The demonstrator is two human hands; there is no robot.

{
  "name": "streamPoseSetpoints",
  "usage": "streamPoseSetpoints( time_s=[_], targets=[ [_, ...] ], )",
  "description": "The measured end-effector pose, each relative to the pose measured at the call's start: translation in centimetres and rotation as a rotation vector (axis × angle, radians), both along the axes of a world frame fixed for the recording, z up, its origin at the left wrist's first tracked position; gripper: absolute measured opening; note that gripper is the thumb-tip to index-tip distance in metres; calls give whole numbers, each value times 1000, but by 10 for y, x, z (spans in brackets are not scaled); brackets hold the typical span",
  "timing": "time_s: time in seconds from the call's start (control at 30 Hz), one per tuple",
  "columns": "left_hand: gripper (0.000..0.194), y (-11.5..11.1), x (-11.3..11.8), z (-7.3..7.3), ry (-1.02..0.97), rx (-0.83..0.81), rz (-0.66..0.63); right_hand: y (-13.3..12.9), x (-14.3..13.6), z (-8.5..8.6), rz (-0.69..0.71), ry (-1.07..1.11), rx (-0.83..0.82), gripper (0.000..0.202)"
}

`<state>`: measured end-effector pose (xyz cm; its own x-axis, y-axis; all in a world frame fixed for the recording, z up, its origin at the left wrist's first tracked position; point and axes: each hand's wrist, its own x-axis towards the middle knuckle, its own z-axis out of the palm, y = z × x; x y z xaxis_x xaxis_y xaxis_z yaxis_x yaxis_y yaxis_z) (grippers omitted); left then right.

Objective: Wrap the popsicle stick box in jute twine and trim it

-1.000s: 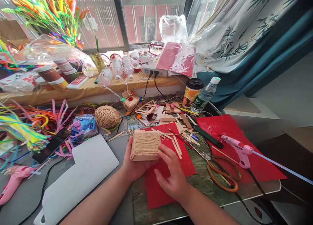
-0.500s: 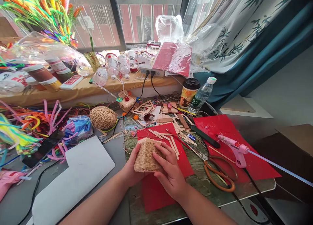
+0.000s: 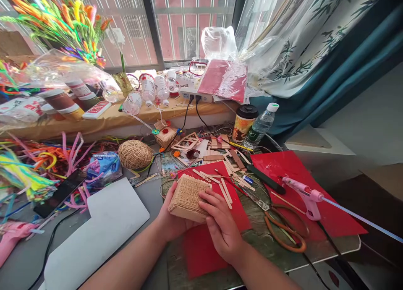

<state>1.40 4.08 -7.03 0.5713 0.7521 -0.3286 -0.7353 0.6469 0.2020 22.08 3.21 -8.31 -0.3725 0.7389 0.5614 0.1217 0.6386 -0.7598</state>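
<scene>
A small box wrapped in twine, with scalloped craft-stick ends along its far edge, is held tilted between my hands. My left hand grips it from the left and below, its thumb along the side. My right hand lies against the box's right side, fingers over the twine. Under them is a red sheet, with loose craft sticks on its far part. A ball of twine sits farther back to the left.
Orange-handled scissors and a pink glue gun lie at right, the gun on another red sheet. A water bottle and a lidded cup stand behind. White card and pipe cleaners cover the left.
My hands have turned the twine-wrapped box so its near bare bottom edge shows more and a broad twine face points up. The view has shifted slightly.
</scene>
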Motion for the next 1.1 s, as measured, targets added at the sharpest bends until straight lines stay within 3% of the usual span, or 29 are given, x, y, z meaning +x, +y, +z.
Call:
streamPoseSetpoints(
  time_s=[0.5,0.9,1.1],
  targets=[
    [74,-11,10,-9,182,86,130,0,1,-2,-35,73,-104,39],
    [70,-11,17,-2,251,114,179,2,-3,-4,-52,78,-95,38],
    [76,-17,12,-22,338,251,122,2,-1,-3,-67,131,-146,37]
  ],
)
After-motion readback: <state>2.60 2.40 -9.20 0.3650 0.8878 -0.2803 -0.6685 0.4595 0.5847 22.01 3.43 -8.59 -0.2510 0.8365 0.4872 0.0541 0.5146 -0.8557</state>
